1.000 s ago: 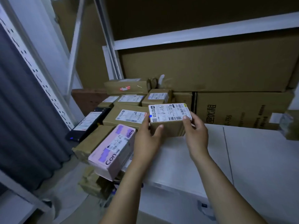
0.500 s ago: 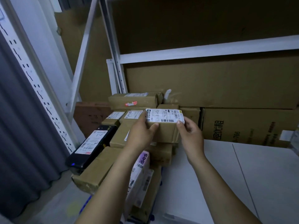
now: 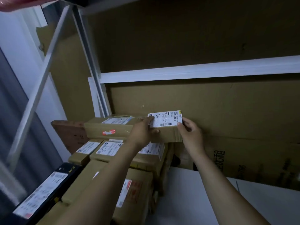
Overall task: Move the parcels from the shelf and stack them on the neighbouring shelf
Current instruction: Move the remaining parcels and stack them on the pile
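Head view: a large cardboard sheet (image 3: pixel 219 103) fills the back at 1 o'clock, the white shelf (image 3: pixel 194 202) lies at 5 o'clock, and a stack of parcels (image 3: pixel 139 192) rises at 7 o'clock. At the stack's top, the small labelled parcel (image 3: pixel 168 135) is gripped by the left hand (image 3: pixel 142 133) at its 9 o'clock end and the right hand (image 3: pixel 191 133) at its 3 o'clock end.

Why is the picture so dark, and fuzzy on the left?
Head view: dim light makes the cardboard look muddy; at the left edge of the head view, smear blurs the black parcel and its label; the wide lens leans the white brace; the box, gripped by the left hand and right hand, is sharp, its barcode visible.
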